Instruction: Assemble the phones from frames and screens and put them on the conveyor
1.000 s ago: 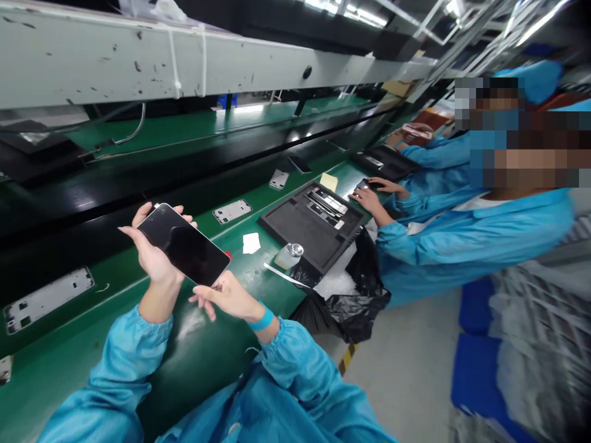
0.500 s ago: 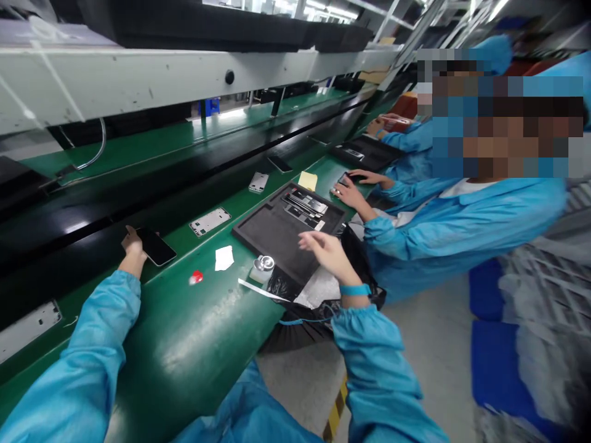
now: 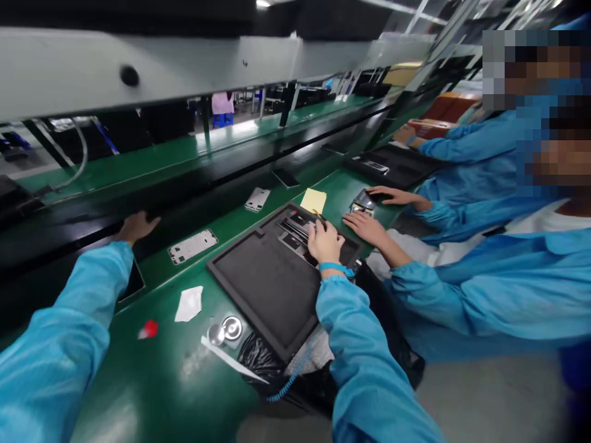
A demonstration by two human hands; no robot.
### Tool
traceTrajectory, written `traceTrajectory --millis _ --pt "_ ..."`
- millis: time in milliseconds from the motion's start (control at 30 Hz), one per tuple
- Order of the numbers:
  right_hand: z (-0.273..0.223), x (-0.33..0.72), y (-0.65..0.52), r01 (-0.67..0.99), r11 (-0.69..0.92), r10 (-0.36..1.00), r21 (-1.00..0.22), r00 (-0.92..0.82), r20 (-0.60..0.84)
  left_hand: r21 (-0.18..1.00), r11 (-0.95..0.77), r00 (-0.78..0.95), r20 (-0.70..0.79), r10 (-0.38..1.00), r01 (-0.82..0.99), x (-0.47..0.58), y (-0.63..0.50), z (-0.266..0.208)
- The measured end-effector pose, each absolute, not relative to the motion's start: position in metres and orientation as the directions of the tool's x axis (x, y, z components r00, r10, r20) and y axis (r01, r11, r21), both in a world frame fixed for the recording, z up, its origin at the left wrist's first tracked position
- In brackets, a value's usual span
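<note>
My left hand (image 3: 138, 226) is over the dark belt channel, fingers stretched out and holding nothing. A dark-screened phone (image 3: 135, 284) lies at the channel's edge, partly hidden by my left sleeve. My right hand (image 3: 325, 241), a blue band at its wrist, has its fingers bent down at the flat dark strip-like parts (image 3: 295, 239) in the black foam tray (image 3: 258, 277). Its fingertips are closed among these parts, and what they pinch is hidden. Beside the tray's upper edge is a yellow paper pad (image 3: 314, 200).
White phone frames (image 3: 192, 246) lie along the belt edge. A white paper (image 3: 189, 304), a red-and-white scrap (image 3: 148, 329), small round metal tins (image 3: 231, 328) and a white strip (image 3: 233, 362) lie on the green bench. A co-worker's hands (image 3: 369, 227) work close by on the right.
My left hand has come off the phone, leaving it at the channel edge. My right hand has moved forward and down onto the parts in the tray. The view has turned somewhat.
</note>
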State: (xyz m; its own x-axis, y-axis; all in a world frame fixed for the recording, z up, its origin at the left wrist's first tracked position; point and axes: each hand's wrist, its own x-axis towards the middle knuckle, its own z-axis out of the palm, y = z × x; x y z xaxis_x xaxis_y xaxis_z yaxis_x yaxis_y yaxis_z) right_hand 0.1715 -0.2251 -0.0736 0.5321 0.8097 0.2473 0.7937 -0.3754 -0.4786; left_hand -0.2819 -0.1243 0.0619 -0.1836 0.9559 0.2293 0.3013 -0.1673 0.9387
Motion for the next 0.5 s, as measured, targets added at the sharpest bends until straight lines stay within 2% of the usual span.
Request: traceTrajectory --millis 100,233,367,500 --pt "-0.092 0.183 -0.224 0.828 -0.374 0.822 -0.417 0.504 0.264 0.841 -0.132 0.026 0.139 0.990 0.524 -0.192 -0.061 0.020" --pt "-0.104 0.196 -0.226 0.877 -0.335 0.860 -0.344 0.434 0.269 0.729 -0.236 0.317 0.028 0.948 0.643 -0.059 -0.006 -0.032" --pt "-0.110 0.203 -0.230 0.899 -0.297 0.871 -0.320 0.393 0.295 0.627 -0.296 0.392 -0.017 0.920 0.721 0.011 0.008 -0.061" --pt "-0.113 0.203 -0.232 0.878 -0.253 0.846 -0.405 0.404 0.348 0.576 -0.344 0.406 0.022 0.913 0.742 0.020 0.009 -0.073"
